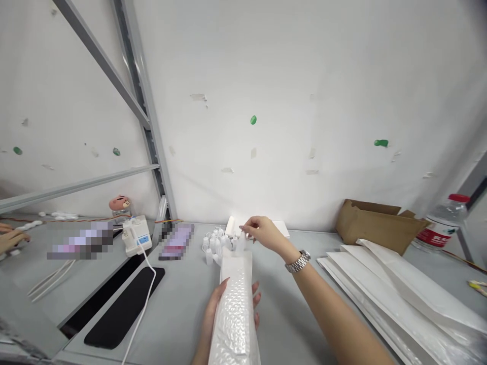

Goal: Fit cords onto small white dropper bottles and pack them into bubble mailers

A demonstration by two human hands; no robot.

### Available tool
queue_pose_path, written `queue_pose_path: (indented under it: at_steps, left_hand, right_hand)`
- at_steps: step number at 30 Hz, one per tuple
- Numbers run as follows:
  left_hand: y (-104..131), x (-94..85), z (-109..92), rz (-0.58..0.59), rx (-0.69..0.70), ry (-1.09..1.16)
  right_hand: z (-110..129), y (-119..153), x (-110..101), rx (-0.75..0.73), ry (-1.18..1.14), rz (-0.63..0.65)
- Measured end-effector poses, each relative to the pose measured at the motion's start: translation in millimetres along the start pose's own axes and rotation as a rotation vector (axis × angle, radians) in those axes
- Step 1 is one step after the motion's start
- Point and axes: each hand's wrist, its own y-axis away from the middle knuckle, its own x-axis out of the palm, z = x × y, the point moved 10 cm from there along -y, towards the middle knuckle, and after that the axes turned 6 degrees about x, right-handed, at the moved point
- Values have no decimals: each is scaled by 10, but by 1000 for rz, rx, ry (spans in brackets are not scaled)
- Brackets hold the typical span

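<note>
My left hand point(213, 306) is wrapped round a white bubble mailer point(235, 299), thumb on its near face and fingertips showing past its right edge. The mailer points away from me, its narrow end towards the wall. At that far end my right hand point(263, 232), a metal watch on its wrist, pinches a thin translucent strip point(240, 245). Whether the strip is part of the mailer I cannot tell. Just left of the mailer's far end stands a cluster of small white pieces point(216, 242). Behind my right hand lies a flat white object point(282, 229), partly hidden.
White mailers point(395, 289) are stacked at right, before a brown cardboard box point(375, 225) and a red-capped bottle point(441, 223). At left are a phone point(177, 242), a power strip point(137, 236), a white cable point(146, 299) and a black pad point(124, 306). Another person's hand point(13, 238) shows far left.
</note>
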Motion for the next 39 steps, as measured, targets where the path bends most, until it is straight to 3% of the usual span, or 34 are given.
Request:
queue_pose_path:
  at_steps: [3,9,15,19,22,26,28,33,39]
  left_hand:
    - [5,36,13,49,4,-30]
    - [25,95,36,110,10,-86]
    - [21,68,35,42,12,-101]
    - [13,41,31,-9,9,-112]
    - [9,18,14,-27,21,-124]
    - [1,11,-42,-26,79,-159]
    - [-4,7,-56,-31,93,-160]
    - [-19,-10,-52,-53,83,-154]
    - [-13,-17,-38,-45,64,-114]
  right_hand:
    - [42,96,135,22,42,89]
    - [39,131,191,56,79,103]
    - [-166,126,336,179,-48,244]
    - [-230,144,447,158,125,294]
    - [-148,250,584,77,229,424]
    - [-120,381,749,70,178,627]
    - [-136,291,725,55,116,575]
    - [-297,-111,303,-69,47,-2]
    - [-644,-213,452,-13,17,30]
